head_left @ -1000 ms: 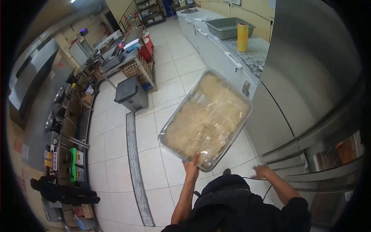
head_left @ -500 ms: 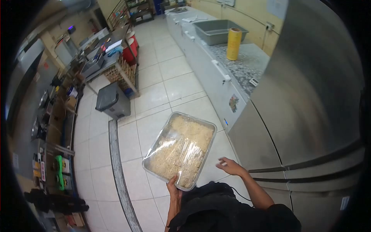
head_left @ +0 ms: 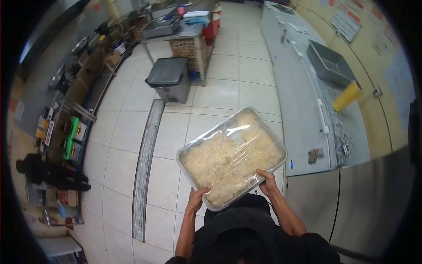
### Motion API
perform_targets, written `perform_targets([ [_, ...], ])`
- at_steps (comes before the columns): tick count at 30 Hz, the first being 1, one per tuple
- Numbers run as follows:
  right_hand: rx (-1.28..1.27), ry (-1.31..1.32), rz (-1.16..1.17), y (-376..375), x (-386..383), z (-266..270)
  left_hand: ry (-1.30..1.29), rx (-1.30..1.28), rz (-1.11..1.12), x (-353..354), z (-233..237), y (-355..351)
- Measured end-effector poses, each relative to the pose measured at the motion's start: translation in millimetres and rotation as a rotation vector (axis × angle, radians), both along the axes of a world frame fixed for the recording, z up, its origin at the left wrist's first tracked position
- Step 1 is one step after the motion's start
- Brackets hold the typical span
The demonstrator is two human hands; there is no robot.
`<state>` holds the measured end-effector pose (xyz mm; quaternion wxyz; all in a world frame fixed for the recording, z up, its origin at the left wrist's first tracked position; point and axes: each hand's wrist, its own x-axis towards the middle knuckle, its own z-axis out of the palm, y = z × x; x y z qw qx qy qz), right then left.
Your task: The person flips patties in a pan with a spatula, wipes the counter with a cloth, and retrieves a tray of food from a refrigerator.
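Observation:
A rectangular metal tray (head_left: pixel 179 161), covered with clear plastic wrap, is held in front of my body over the tiled floor. Pale, crumb-like food (head_left: pixel 224 154) fills it beneath the glossy film. My left hand (head_left: pixel 196 199) grips the near left edge, thumb on top and the other fingers hidden underneath. At the near right edge, my right hand (head_left: pixel 267 183) also closes on the tray, its thumb over the rim. The tray tilts slightly, its right end pointing farther away.
A grey lidded bin (head_left: pixel 168 77) stands ahead beside a metal worktable (head_left: pixel 193 30). Along the right runs a white chest freezer (head_left: pixel 303 101) bearing a grey tub (head_left: pixel 332 64) and a yellow roll (head_left: pixel 347 96). A floor drain channel (head_left: pixel 147 171) lies left; a steel cabinet (head_left: pixel 369 198) stands right.
My right hand, free and apart from the tray before, now grips its right edge. The tray has turned clockwise to lie more crosswise, and my view has swung left.

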<state>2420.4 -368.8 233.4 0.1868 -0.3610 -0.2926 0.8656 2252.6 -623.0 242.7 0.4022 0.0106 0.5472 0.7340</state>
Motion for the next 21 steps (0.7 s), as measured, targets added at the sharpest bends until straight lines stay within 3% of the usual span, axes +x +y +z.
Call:
perform_targets([
  [3, 0.133, -0.028, 0.016, 1, -72, 40, 0.115, -0.099, 0.025, -59, -1, 7],
  [7, 0.249, 0.02, 0.062, 25, -180, 39, 0.073, -0.126, 0.215, -133, -10, 27],
  [12, 0.121, 0.006, 0.132, 56, -324, 24, 0.173, -0.214, 0.376, -252, -17, 54],
  [16, 0.18, -0.003, 0.181, 87, -447, -8, 0.025, -0.177, 0.338, -361, -11, 70],
  [21, 0.078, 0.018, 0.453, 130, -638, 10, -0.034, -0.149, 0.464, -498, 15, 90],
])
